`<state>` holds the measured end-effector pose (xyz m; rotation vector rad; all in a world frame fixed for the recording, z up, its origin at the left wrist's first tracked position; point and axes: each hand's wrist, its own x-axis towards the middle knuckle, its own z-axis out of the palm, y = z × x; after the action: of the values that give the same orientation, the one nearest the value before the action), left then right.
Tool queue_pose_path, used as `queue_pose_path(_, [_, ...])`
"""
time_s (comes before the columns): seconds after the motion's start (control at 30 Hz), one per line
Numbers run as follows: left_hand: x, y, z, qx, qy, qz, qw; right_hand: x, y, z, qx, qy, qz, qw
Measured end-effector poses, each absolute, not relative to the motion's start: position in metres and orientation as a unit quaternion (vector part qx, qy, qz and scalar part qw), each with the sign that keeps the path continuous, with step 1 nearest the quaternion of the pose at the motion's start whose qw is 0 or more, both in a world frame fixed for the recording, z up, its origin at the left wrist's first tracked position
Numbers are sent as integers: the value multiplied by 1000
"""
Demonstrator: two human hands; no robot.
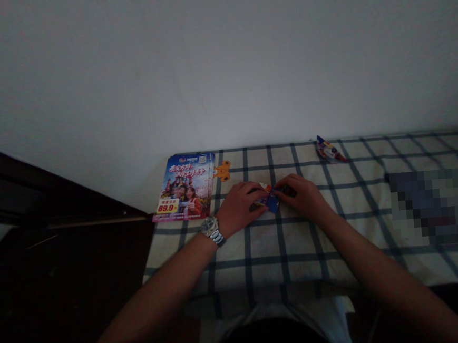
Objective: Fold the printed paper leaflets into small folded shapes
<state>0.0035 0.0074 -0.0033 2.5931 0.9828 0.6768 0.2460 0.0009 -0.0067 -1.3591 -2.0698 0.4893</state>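
Between my two hands is a small folded paper (272, 204), blue with some white and orange showing at its top. My left hand (243, 206), with a metal watch (213, 231) on its wrist, pinches the paper's left side. The fingertips of my right hand (300, 193) are closed on its upper right edge. My fingers cover part of the paper, so its full shape is hidden. To the left lies a stack of printed flyers (185, 188), blue and pink. Farther back on the right rests a folded paper piece (329, 150) in similar colours.
A checked cloth (262, 248) covers the table, which meets a pale wall (221, 66) at the back. An orange bear-shaped figure (223, 171) shows beside the flyers. A blurred patch (432, 207) hides something at right. Dark floor lies beyond the left edge.
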Motion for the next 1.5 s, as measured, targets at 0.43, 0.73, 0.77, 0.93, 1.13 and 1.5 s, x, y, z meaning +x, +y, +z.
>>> queue_pose_path(0.43, [0, 9, -5, 916, 321, 214, 114, 245, -1, -7, -492, -798, 182, 297])
queue_pose_path(0.73, [-1, 8, -3, 922, 310, 203, 116, 248, 1, -9, -479, -813, 169, 287])
queue_pose_path(0.77, [0, 8, -2, 921, 311, 203, 116, 249, 1, -9, -478, -812, 169, 288])
queue_pose_path(0.93, [1, 7, -1, 922, 315, 196, 114, 249, 1, -8, -479, -812, 173, 284])
queue_pose_path(1.13, [1, 6, 1, 921, 320, 192, 113, 247, -1, -5, -481, -809, 179, 287])
queue_pose_path(1.5, [2, 6, 2, 913, 326, 201, 138, 249, -1, -5, -469, -819, 179, 277])
